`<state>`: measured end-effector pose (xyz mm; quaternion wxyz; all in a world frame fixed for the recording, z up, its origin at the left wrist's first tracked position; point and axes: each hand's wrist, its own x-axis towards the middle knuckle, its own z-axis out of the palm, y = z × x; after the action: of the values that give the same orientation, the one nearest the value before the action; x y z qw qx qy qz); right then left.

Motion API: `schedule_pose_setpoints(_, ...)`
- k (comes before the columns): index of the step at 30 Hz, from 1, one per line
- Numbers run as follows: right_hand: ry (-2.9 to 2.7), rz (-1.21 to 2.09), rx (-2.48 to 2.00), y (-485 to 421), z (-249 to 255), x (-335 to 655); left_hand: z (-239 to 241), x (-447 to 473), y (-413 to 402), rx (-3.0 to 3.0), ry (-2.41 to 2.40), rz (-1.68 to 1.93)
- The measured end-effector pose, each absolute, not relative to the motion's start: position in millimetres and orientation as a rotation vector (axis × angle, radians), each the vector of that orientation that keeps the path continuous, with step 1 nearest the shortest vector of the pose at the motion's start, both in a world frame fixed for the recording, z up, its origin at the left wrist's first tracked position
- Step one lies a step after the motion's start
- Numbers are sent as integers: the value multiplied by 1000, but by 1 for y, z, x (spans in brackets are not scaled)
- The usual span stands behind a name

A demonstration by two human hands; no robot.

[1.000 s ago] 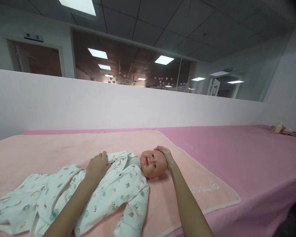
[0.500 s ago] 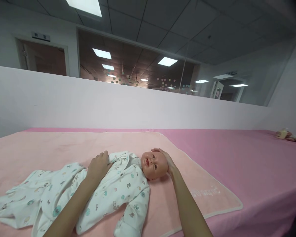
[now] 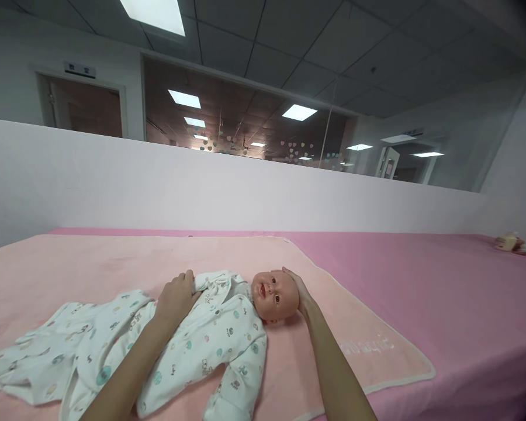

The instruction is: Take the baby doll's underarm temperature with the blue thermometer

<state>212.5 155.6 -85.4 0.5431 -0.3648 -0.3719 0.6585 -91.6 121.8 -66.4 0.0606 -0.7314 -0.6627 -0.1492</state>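
A baby doll [image 3: 275,295] lies on its back, its head toward the right and its mouth showing red. It wears a white printed outfit [image 3: 214,339] that spreads to the left. My left hand [image 3: 177,298] rests flat over the doll's middle, thumb apart, fingertips over the far side. My right hand [image 3: 301,292] is open, its palm and fingers curved against the crown of the doll's head without closing round it. Part of that hand is hidden behind the head.
Under the doll lies a peach blanket [image 3: 127,257] with a pale edge, on a pink cover [image 3: 403,280]. A white low wall [image 3: 228,193] runs behind, with glass above. Small items, one a pale yellow container [image 3: 506,241], lie at the far right.
The fingers of my right hand have slid back from the top of the doll's head toward its crown. My left hand stays in place on the doll.
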Motion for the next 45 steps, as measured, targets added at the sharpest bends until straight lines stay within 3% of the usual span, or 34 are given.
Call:
schedule_pose_setpoints(7, -827, 1471, -881, 163, -89, 215, -66, -92, 122, -2210, -2005, -457)
schedule_pose_setpoints(16, -907, 1601, -856, 154, -87, 212, -69, -93, 125, -2210, -1999, -457)
schedule_pose_setpoints(23, -874, 1460, -929, 156, -87, 213, -70, -94, 125, -2212, -1998, -465)
schedule_pose_setpoints(29, -895, 1595, -922, 156, -90, 215, -69, -93, 124, -2210, -2007, -461)
schedule_pose_setpoints(38, -880, 1417, -913, 166, -95, 216, -67, -92, 122, -2220, -2016, -465)
schedule_pose_setpoints(45, -881, 1562, -880, 158, -92, 214, -67, -92, 123, -2212, -2016, -453)
